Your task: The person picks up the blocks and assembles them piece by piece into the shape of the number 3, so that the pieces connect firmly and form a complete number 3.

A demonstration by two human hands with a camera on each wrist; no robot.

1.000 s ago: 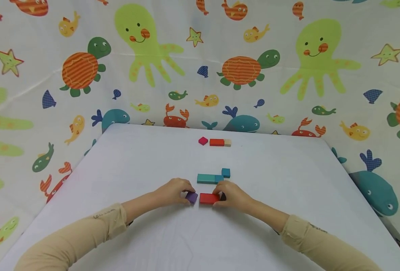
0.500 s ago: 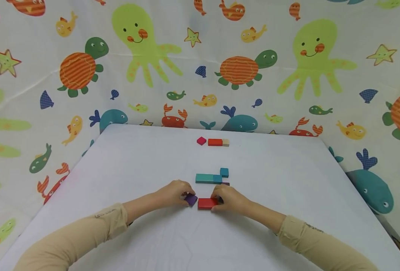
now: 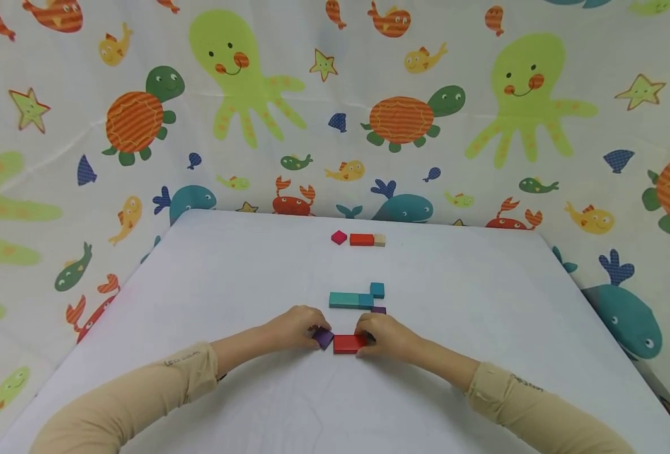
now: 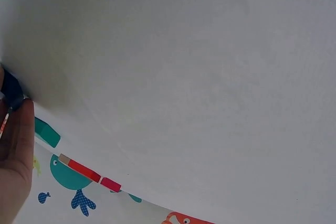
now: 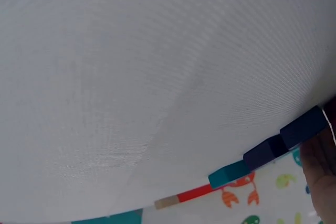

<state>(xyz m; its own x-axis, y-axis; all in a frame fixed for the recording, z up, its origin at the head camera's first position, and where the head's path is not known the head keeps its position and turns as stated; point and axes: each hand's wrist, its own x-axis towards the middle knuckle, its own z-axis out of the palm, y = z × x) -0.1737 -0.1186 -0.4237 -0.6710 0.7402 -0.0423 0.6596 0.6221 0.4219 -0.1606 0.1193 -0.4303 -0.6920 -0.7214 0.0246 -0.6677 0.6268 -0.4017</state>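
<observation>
In the head view my left hand (image 3: 296, 328) pinches a purple block (image 3: 324, 338), tilted on the table. Its corner is right at the left end of a long red block (image 3: 346, 344). My right hand (image 3: 390, 336) grips that red block near its right end, thumb at the near side and fingers at the far side. Partly behind the right hand, in the right wrist view, is a dark blue block (image 5: 303, 127) at the red block's end. Beyond that hand lies a small dark purple block (image 3: 379, 309), partly hidden by it.
Behind the hands lies a long teal block (image 3: 343, 300) with a blue block (image 3: 365, 301) at its end and another blue block (image 3: 377, 290) at the corner. Farther back are a pink block (image 3: 339, 237), a red-orange block (image 3: 361, 239) and a beige block (image 3: 379, 240).
My right hand has drawn the red block toward the near edge, uncovering the dark purple block behind. The left hand has shifted slightly nearer and right, its purple block now closer to the red one.
</observation>
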